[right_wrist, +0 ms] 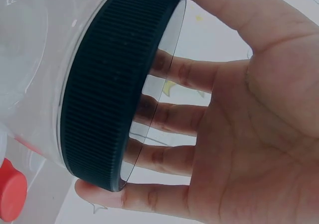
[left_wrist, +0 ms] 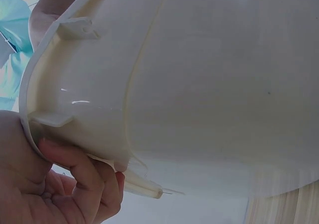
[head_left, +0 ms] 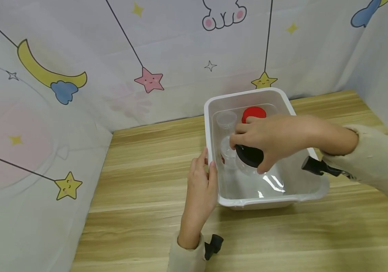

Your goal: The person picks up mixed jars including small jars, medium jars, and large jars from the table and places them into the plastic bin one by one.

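Observation:
A white plastic basin (head_left: 208,124) holds several clear plastic jars. Over it my right hand (head_left: 265,138) grips the ribbed black lid (right_wrist: 112,84) of one clear jar (right_wrist: 55,99), thumb on one side and fingers across the other. My left hand (head_left: 201,189) holds the basin's left rim; in the left wrist view its fingers (left_wrist: 84,179) curl under the edge. Just beyond the right hand is a red lid (head_left: 254,112). Two clear jars, one (head_left: 227,120) farther back and one (head_left: 227,146) nearer, sit along the basin's left side. My right hand partly hides the jar it grips.
The basin stands on a wood-grain table (head_left: 146,181), near its back edge. A white curtain (head_left: 177,45) printed with stars and a moon hangs behind and on both sides. Wood surface extends left of the basin and in front of it.

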Motion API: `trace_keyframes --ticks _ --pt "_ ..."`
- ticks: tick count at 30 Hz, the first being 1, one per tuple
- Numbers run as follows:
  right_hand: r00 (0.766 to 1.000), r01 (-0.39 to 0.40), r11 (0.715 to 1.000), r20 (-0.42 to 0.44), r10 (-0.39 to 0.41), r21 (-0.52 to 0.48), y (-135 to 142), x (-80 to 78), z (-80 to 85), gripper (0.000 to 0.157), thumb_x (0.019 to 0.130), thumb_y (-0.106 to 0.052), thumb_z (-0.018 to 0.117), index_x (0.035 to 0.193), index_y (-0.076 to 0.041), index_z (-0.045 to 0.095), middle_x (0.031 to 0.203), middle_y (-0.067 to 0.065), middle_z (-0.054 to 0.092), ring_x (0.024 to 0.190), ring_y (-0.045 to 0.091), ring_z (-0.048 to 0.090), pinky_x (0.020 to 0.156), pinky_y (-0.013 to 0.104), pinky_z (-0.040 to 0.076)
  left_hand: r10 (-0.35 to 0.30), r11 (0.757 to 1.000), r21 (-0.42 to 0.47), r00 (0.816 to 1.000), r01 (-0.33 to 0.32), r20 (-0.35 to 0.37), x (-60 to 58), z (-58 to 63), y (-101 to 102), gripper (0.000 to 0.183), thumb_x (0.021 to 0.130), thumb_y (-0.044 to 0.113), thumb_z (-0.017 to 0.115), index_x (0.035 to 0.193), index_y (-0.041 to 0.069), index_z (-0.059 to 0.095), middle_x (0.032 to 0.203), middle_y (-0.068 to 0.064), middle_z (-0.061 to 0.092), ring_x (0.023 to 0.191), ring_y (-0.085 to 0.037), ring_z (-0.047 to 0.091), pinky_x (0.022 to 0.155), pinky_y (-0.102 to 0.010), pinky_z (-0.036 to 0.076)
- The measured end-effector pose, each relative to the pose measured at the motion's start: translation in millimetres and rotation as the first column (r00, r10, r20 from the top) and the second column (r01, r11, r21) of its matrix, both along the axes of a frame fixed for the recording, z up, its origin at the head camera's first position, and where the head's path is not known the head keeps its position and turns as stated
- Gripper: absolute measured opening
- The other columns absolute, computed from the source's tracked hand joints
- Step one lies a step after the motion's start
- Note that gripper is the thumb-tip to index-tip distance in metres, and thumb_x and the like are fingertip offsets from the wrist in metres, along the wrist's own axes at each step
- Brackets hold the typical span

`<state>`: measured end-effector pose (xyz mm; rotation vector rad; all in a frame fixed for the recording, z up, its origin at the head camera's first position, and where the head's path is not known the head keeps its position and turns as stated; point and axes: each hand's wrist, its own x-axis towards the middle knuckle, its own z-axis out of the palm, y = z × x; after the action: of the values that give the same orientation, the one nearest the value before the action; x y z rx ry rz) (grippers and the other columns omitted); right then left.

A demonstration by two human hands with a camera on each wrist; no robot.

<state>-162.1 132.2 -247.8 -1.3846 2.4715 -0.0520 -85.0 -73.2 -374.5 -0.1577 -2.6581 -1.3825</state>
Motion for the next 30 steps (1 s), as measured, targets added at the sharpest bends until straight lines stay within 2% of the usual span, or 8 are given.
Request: trace_keyframes --ticks 10,19,30 --pt "0.997 -0.079 0.997 -0.026 0.078 -0.016 -10 1.7 -11.4 0.06 0.071 -0.032 0.09 0.12 -0.017 0.059 0.11 -0.001 0.054 0.097 0.021 0.051 0.074 0.034 0.052 -0.003 1.0 0.001 1.0 0.003 0.007 0.9 0.0 -1 0.05 0.108 0.022 0.043 0.151 -0.002 0.036 0.114 -0.011 0.052 0.072 -0.015 0.047 0.062 -0.026 0.048" --pt "0.998 -0.058 0.998 0.03 0.057 0.026 -17 4.2 -18.5 0.065 0.07 -0.03 0.091 0.126 -0.017 0.06 0.114 0.001 0.057 0.101 0.022 0.05 0.074 0.035 0.056 0.006 1.0 -0.003 1.0 -0.006 -0.001 0.5 0.2 -1 0.049 0.108 0.021 0.043 0.151 -0.002 0.038 0.114 -0.011 0.053 0.072 -0.014 0.047 0.062 -0.026 0.048" --pt "0.996 -0.088 0.994 0.019 0.087 0.06 -21 4.2 -25.5 0.066 0.072 -0.03 0.089 0.128 -0.016 0.059 0.115 0.002 0.056 0.1 0.022 0.049 0.07 0.035 0.053 0.004 1.0 0.007 1.0 -0.004 0.015 0.3 0.9 -1 0.049 0.108 0.021 0.044 0.151 -0.002 0.038 0.114 -0.011 0.053 0.073 -0.015 0.048 0.063 -0.026 0.049"
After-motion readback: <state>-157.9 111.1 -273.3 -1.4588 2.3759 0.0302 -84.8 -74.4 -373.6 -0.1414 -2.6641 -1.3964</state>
